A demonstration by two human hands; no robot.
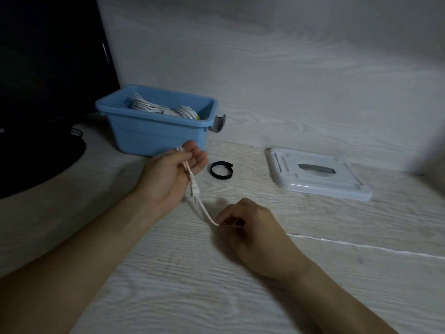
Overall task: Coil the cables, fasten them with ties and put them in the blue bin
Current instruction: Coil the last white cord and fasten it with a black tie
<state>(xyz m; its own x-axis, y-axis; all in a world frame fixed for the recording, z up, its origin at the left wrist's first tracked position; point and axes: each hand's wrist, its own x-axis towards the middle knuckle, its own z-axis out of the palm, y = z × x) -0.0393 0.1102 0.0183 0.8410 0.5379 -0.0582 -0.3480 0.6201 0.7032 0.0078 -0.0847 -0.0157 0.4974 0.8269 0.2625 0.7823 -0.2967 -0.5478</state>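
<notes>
The left hand [172, 175] is raised above the desk [192, 273], palm turned up, and the white cable [204, 210] lies across the palm. Its fingers are only slightly bent around the cable, and the plug [193, 189] hangs just below the palm. The right hand [250, 227] rests on the desk in the middle and pinches the same cable between thumb and fingers. From this hand the cable runs flat over the desk to the right edge. A black tie [220, 170], closed in a loop, lies just beyond the left hand. The blue bin [149, 131] stands behind it, at the back edge against the wall, with coiled white cables [156, 107] inside. A white lid [317, 175] lies to the right of the tie, well apart from the bin.
</notes>
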